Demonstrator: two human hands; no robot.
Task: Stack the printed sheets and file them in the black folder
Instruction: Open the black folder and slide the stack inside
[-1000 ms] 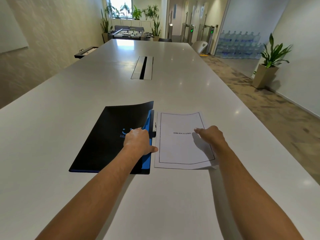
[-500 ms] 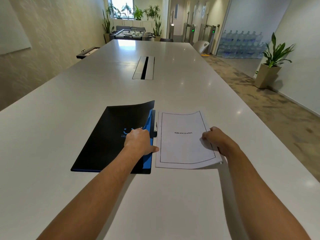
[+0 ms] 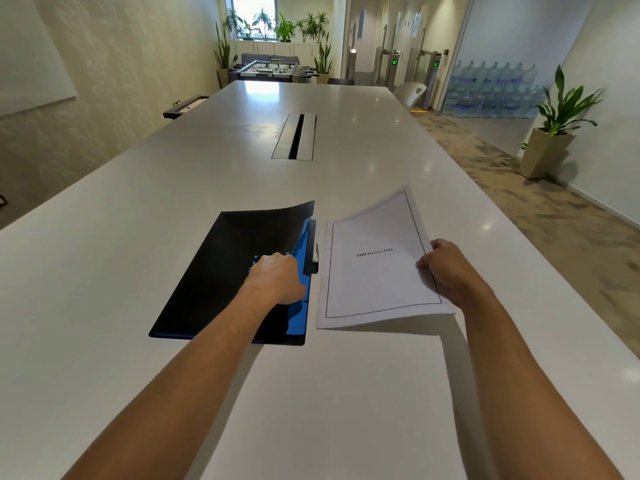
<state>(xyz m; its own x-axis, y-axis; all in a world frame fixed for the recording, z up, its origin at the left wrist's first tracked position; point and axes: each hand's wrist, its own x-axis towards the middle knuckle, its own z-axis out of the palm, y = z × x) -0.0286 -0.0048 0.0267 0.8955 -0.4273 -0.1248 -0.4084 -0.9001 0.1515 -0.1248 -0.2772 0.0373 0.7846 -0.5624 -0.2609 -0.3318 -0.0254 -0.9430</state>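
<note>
A black folder (image 3: 221, 271) with a blue inner flap lies on the white table, its cover curling up at the far right corner. My left hand (image 3: 275, 280) rests on the cover near the right edge, fingers bent and gripping that edge. Just right of the folder is the stack of printed sheets (image 3: 374, 271), a bordered page with a centred heading on top. My right hand (image 3: 446, 268) pinches the stack's right edge and holds that side off the table, while the left edge stays down beside the folder.
The long white table (image 3: 242, 393) runs away from me, with a cable slot (image 3: 296, 136) in its middle. Its right edge borders a carpeted walkway. A potted plant (image 3: 550, 133) stands at the right wall. A foosball table (image 3: 273, 69) is beyond the far end.
My right hand slid from the top of the sheets to their right edge, gripped it and raised that side. The left hand has stayed on the folder.
</note>
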